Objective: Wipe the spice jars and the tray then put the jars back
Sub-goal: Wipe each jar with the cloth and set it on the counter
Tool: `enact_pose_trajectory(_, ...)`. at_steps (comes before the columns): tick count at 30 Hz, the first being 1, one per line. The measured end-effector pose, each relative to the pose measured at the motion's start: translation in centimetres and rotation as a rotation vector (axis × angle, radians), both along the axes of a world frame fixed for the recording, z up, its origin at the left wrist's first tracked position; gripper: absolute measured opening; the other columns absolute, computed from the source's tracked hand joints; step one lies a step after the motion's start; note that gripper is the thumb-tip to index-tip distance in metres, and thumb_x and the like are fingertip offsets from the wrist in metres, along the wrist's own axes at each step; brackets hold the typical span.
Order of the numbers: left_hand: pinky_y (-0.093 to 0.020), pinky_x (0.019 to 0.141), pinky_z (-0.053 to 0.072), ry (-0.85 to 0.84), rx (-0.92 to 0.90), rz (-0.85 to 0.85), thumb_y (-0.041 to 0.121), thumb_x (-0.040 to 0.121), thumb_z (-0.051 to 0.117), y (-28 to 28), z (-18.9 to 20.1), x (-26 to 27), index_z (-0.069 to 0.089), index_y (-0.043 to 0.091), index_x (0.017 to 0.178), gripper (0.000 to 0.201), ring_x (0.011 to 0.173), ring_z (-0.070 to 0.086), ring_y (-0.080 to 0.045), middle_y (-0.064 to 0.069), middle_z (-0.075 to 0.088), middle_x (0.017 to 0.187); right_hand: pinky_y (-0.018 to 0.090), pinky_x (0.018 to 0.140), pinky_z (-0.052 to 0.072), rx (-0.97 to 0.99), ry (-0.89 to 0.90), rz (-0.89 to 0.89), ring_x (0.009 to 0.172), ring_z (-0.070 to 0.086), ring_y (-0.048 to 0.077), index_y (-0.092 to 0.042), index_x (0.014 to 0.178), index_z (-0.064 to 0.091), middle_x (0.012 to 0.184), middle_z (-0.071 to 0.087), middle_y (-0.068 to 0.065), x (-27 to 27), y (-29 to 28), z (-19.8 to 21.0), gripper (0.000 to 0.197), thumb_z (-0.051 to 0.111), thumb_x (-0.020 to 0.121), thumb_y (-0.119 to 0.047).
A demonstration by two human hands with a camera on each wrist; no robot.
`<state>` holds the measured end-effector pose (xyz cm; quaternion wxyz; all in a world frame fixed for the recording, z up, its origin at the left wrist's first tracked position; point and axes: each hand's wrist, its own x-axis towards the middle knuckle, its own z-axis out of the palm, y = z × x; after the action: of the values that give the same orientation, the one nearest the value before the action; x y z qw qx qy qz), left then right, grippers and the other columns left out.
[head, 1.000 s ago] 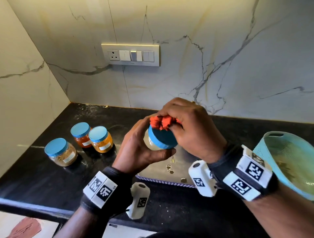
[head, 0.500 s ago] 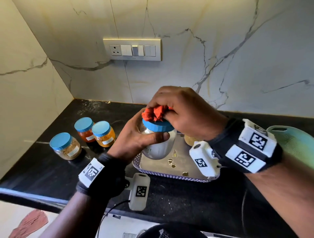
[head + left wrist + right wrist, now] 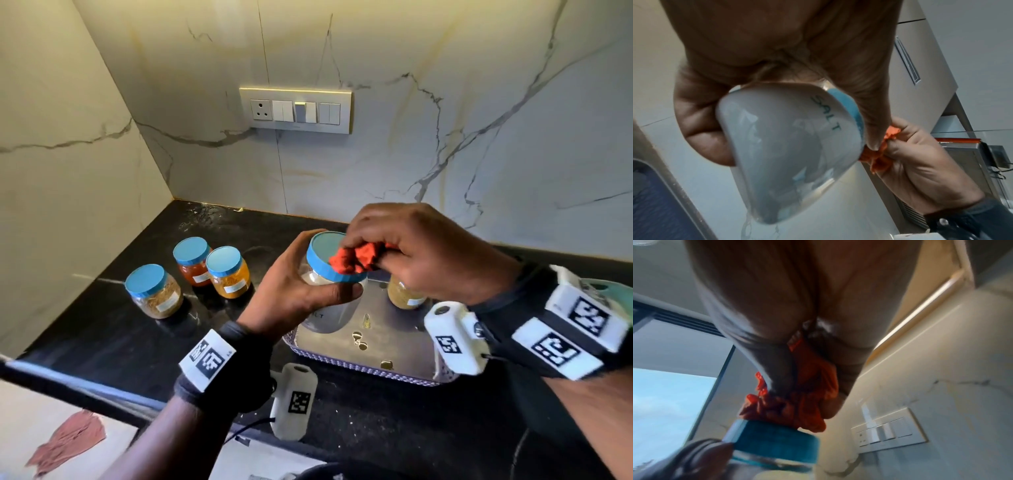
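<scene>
Left hand (image 3: 294,291) grips the salt jar (image 3: 330,310) (blue lid on) while right hand (image 3: 411,250) squeezes an orange cloth (image 3: 356,258) on top.

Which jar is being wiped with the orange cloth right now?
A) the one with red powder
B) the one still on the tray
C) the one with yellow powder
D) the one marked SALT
D: the left hand grips the jar lettered SALT while the right hand presses the orange cloth on its blue lid.
</scene>
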<state>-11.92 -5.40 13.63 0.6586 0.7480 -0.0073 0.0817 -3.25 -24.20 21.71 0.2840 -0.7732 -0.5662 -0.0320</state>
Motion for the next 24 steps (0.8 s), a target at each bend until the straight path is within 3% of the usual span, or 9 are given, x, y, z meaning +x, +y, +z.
enact_pose_trajectory(2, -0.026, 0.091, 0.056, 0.035, -0.071, 0.025, 0.039, 0.061, 0.089, 0.1, -0.2, 0.0, 0.059, 0.027, 0.127, 0.074, 0.109, 0.069, -0.01, 0.006, 0.074, 0.116, 0.028, 0.083, 0.053, 0.043, -0.034, -0.107, 0.09, 0.064, 0.012, -0.012, 0.104, 0.075, 0.097, 0.069, -0.005, 0.8, -1.2, -0.5, 0.034, 0.059, 0.077, 0.001)
enact_pose_trajectory(4, -0.03, 0.085, 0.06, 0.087, -0.231, 0.071, 0.04, 0.062, 0.088, 0.0, -0.1, 0.2, 0.06, 0.026, 0.126, 0.07, 0.104, 0.071, -0.013, 0.004, 0.075, 0.113, 0.034, 0.086, 0.055, 0.225, 0.038, -0.278, 0.095, 0.066, 0.013, -0.01, 0.107, 0.074, 0.101, 0.07, -0.002, 0.8, -1.7, -1.7, 0.03, 0.063, 0.08, 0.0)
enact_pose_trajectory(8, -0.056, 0.097, 0.055, 0.203, -0.55, -0.023, 0.043, 0.082, 0.079, 0.3, 0.5, 0.3, 0.056, 0.006, 0.139, 0.072, 0.119, 0.064, -0.037, -0.024, 0.065, 0.132, 0.018, 0.087, 0.051, 0.501, 0.229, -0.306, 0.099, 0.066, 0.005, -0.007, 0.104, 0.073, 0.101, 0.07, -0.002, -1.8, -0.2, -4.3, 0.029, 0.062, 0.079, 0.002)
enact_pose_trajectory(10, -0.06, 0.097, 0.054, 0.25, -0.598, -0.125, 0.043, 0.091, 0.065, 0.5, 0.8, 0.1, 0.051, 0.008, 0.146, 0.066, 0.131, 0.057, -0.043, -0.025, 0.058, 0.143, 0.013, 0.088, 0.048, 0.58, 0.222, -0.288, 0.1, 0.066, 0.003, -0.004, 0.105, 0.071, 0.102, 0.069, 0.003, -2.5, 0.2, -4.9, 0.028, 0.061, 0.082, 0.009)
enact_pose_trajectory(12, -0.059, 0.085, 0.057, 0.251, -0.604, -0.181, 0.039, 0.091, 0.063, 0.9, 0.6, -0.1, 0.052, 0.016, 0.145, 0.06, 0.128, 0.059, -0.043, -0.02, 0.058, 0.144, 0.011, 0.087, 0.048, 0.645, 0.258, -0.31, 0.099, 0.066, 0.002, -0.005, 0.105, 0.07, 0.103, 0.069, 0.006, -2.3, 0.2, -4.7, 0.03, 0.06, 0.084, 0.014)
enact_pose_trajectory(17, -0.055, 0.072, 0.061, 0.193, -0.601, -0.235, 0.05, 0.067, 0.091, 0.1, -0.3, 0.3, 0.05, 0.018, 0.144, 0.094, 0.107, 0.07, -0.035, -0.016, 0.063, 0.134, 0.021, 0.088, 0.054, 0.62, 0.233, -0.267, 0.101, 0.068, 0.01, -0.008, 0.105, 0.07, 0.104, 0.069, 0.007, -1.8, 0.2, -4.6, 0.032, 0.061, 0.083, 0.013)
enact_pose_trajectory(20, -0.051, 0.079, 0.061, 0.176, -0.611, -0.224, 0.057, 0.067, 0.088, -0.7, -0.4, 0.6, 0.068, 0.023, 0.128, 0.072, 0.106, 0.066, -0.032, -0.013, 0.066, 0.124, 0.026, 0.091, 0.052, 0.564, 0.063, -0.235, 0.103, 0.066, 0.015, -0.004, 0.105, 0.073, 0.104, 0.067, 0.006, -1.8, 0.5, -4.4, 0.028, 0.065, 0.083, 0.011)
enact_pose_trajectory(22, -0.057, 0.094, 0.053, 0.147, -0.631, -0.193, 0.052, 0.074, 0.085, -0.9, -0.5, 0.9, 0.068, 0.019, 0.126, 0.064, 0.114, 0.059, -0.034, -0.014, 0.064, 0.124, 0.029, 0.093, 0.051, 0.495, -0.062, -0.212, 0.103, 0.065, 0.018, -0.004, 0.107, 0.075, 0.105, 0.067, 0.008, -1.8, 1.1, -4.1, 0.033, 0.066, 0.082, 0.015)
enact_pose_trajectory(24, -0.058, 0.095, 0.052, 0.155, -0.641, -0.139, 0.048, 0.079, 0.081, -0.8, -0.3, 1.2, 0.066, 0.017, 0.124, 0.057, 0.112, 0.059, -0.033, -0.014, 0.064, 0.118, 0.032, 0.095, 0.05, 0.392, -0.188, -0.197, 0.104, 0.063, 0.024, -0.006, 0.112, 0.075, 0.108, 0.066, 0.01, -2.2, 1.7, -3.9, 0.038, 0.061, 0.083, 0.013)
